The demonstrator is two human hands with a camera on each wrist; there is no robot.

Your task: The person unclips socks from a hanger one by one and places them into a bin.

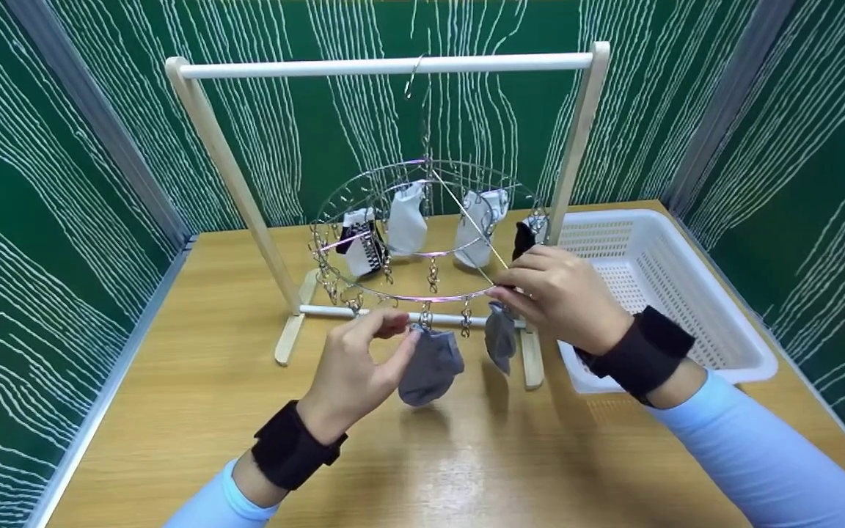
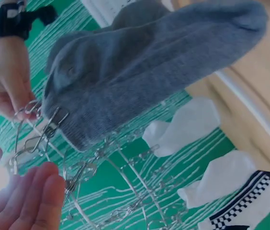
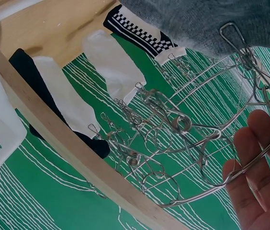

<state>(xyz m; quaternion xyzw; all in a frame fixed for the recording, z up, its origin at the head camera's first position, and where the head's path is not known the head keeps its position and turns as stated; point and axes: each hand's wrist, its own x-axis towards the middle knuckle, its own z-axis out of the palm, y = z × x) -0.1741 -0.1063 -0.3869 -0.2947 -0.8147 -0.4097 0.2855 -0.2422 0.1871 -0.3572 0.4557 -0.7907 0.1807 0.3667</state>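
Note:
A round wire sock hanger [image 1: 437, 298] with dangling metal clips hangs from a white rod. My right hand [image 1: 565, 293] grips its front right rim, fingers curled round the wire. At the front, a grey sock [image 1: 426, 374] hangs from a clip [image 2: 46, 132]. Beside that sock's upper left edge is my left hand [image 1: 349, 367], thumb and forefinger apart; its fingers [image 2: 27, 199] look fairly straight in the left wrist view. Another grey sock [image 1: 499, 337] hangs below my right hand.
Farther back on the hanger are white socks [image 1: 406, 220], a checkered black-and-white sock [image 1: 362, 246] and a black-and-white one [image 1: 525, 238]. A wooden stand [image 1: 228, 176] carries the rod [image 1: 305, 68]. A white basket [image 1: 686, 242] stands at right on the table [image 1: 210, 440].

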